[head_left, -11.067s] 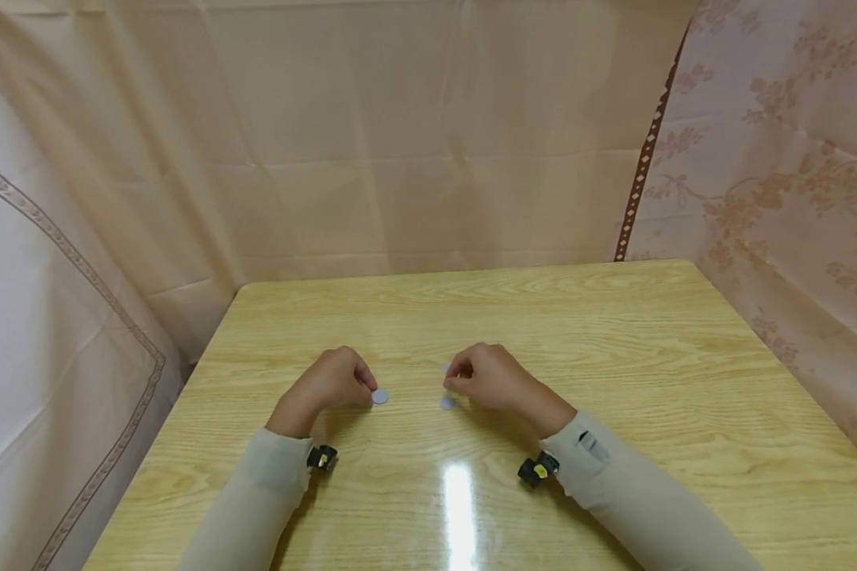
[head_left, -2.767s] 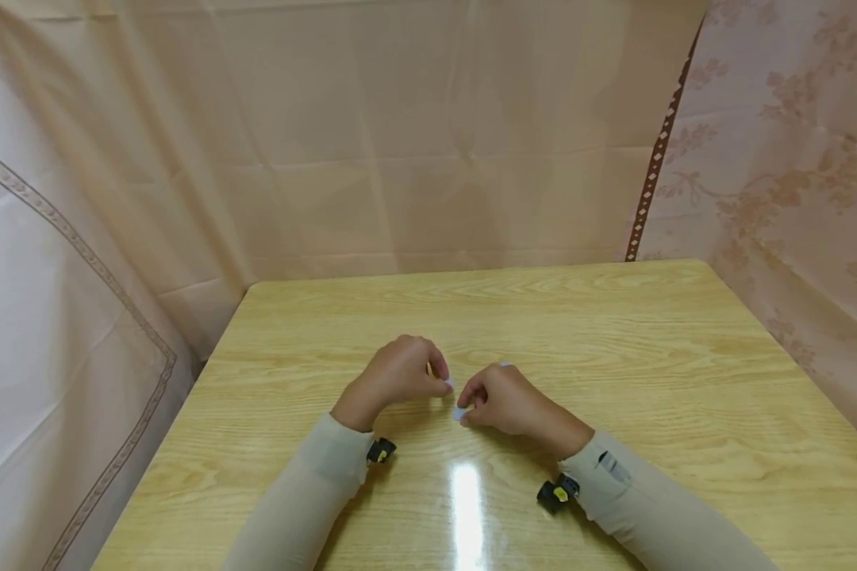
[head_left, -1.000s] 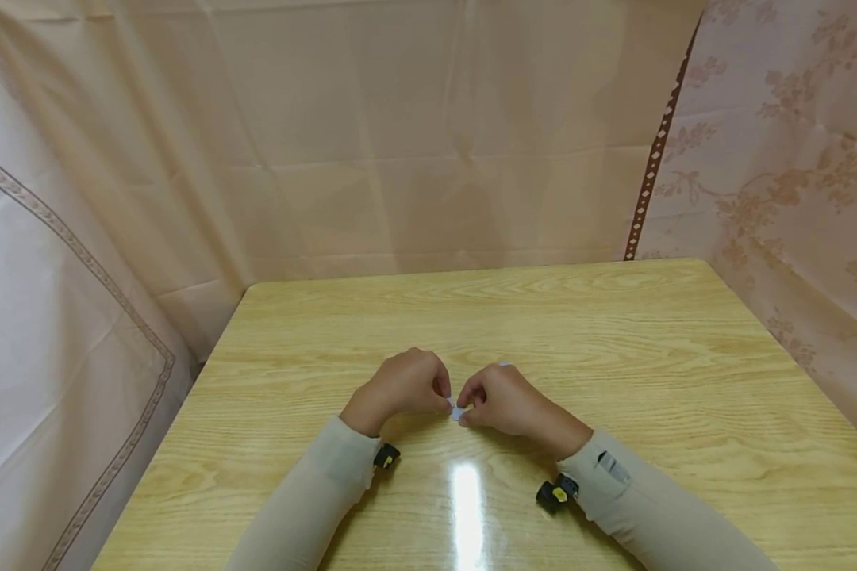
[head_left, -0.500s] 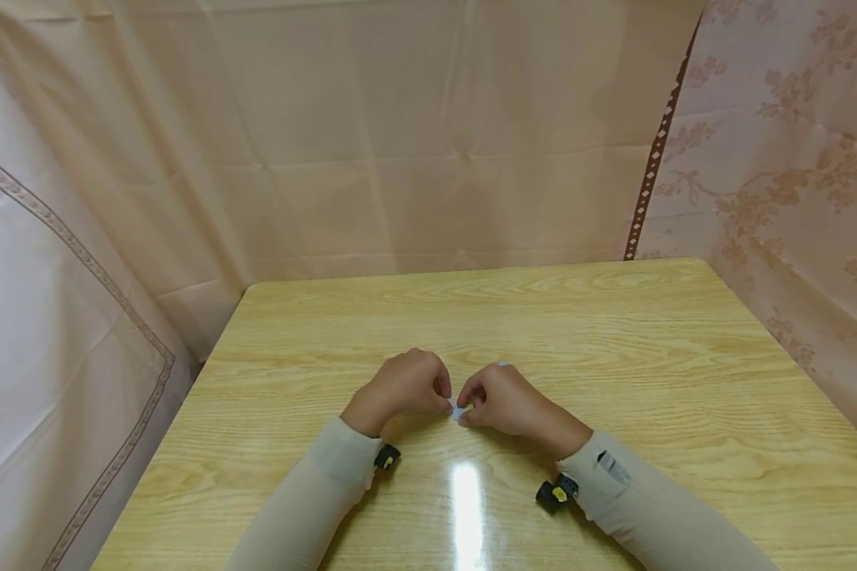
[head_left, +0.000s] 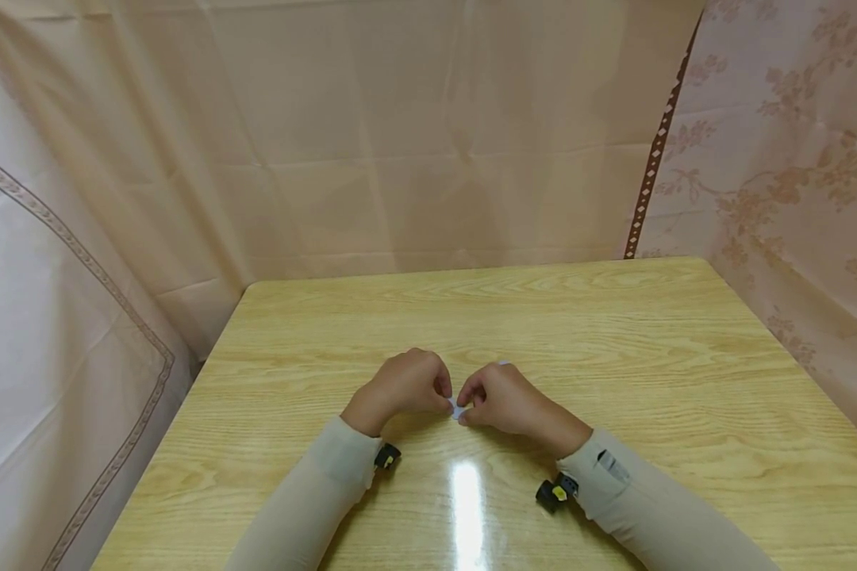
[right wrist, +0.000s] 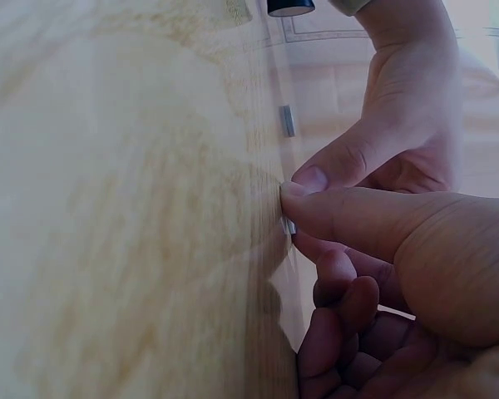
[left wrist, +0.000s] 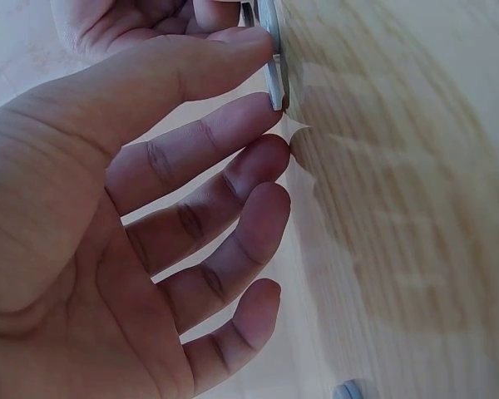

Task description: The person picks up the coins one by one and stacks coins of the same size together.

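Small pale round discs lie where my hands meet in the middle of the table. My left hand (head_left: pixel 400 385) pinches one disc (left wrist: pixel 275 87) between thumb and index finger, its other fingers loosely bent. My right hand (head_left: pixel 503 400) pinches another disc (left wrist: pixel 268 25) from the opposite side. In the left wrist view the two discs stand edge-on and overlap, close over the wood. The fingertips hide much of both. A third disc (head_left: pixel 503 363) shows just beyond my right knuckles, partly hidden by that hand.
The wooden table (head_left: pixel 314 317) has a bright light reflection (head_left: pixel 466 515) at its near side. Behind it hangs a beige cloth (head_left: pixel 414 159), with patterned cloths at both sides. A black camera (head_left: pixel 387 455) sits at the left wrist, another camera (head_left: pixel 553 493) at the right.
From 11.1 s ago, my left hand has moved right with its disc to meet my right hand, which has come nearer and grips the near disc. Over the last second, hardly any movement shows.
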`<action>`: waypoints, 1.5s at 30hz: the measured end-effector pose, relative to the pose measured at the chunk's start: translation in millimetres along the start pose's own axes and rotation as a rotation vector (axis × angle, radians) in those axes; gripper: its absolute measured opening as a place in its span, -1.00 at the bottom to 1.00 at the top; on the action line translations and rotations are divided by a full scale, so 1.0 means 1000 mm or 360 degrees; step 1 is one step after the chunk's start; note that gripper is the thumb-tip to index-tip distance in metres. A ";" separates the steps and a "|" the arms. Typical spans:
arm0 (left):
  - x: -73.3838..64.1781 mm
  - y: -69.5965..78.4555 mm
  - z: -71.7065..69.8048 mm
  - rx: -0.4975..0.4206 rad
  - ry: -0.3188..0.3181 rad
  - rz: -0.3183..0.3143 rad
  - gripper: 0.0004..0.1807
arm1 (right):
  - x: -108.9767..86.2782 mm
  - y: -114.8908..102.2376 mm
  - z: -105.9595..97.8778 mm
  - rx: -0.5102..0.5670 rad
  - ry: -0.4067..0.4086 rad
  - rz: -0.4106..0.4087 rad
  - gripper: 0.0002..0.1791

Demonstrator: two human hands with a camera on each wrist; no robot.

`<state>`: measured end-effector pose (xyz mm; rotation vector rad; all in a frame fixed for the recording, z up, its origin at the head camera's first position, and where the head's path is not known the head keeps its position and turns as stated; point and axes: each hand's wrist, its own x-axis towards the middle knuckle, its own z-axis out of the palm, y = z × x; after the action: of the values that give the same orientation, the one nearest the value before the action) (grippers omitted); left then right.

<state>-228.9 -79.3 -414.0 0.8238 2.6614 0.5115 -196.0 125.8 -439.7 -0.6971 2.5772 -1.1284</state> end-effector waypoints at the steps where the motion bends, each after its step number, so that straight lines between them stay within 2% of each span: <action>1: 0.000 0.000 0.000 -0.0002 -0.0001 0.0001 -0.86 | 0.000 0.000 0.000 0.0002 -0.0002 0.0005 -0.90; 12: 0.000 -0.003 -0.002 -0.0065 -0.0028 -0.0002 -0.92 | 0.000 0.001 0.000 0.0001 0.0001 0.0004 -0.90; 21: -0.002 -0.010 -0.004 -0.0086 -0.0038 -0.0017 -0.83 | 0.001 0.002 -0.001 -0.0007 -0.0017 0.0006 -0.90; 45: 0.001 -0.007 -0.002 -0.0079 -0.0049 0.0002 -0.90 | 0.002 0.002 0.001 -0.0022 0.0024 0.0011 -0.93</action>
<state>-233.6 -84.9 -415.2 0.8124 2.6097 0.5587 -197.9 125.8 -441.8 -0.6846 2.6001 -1.1193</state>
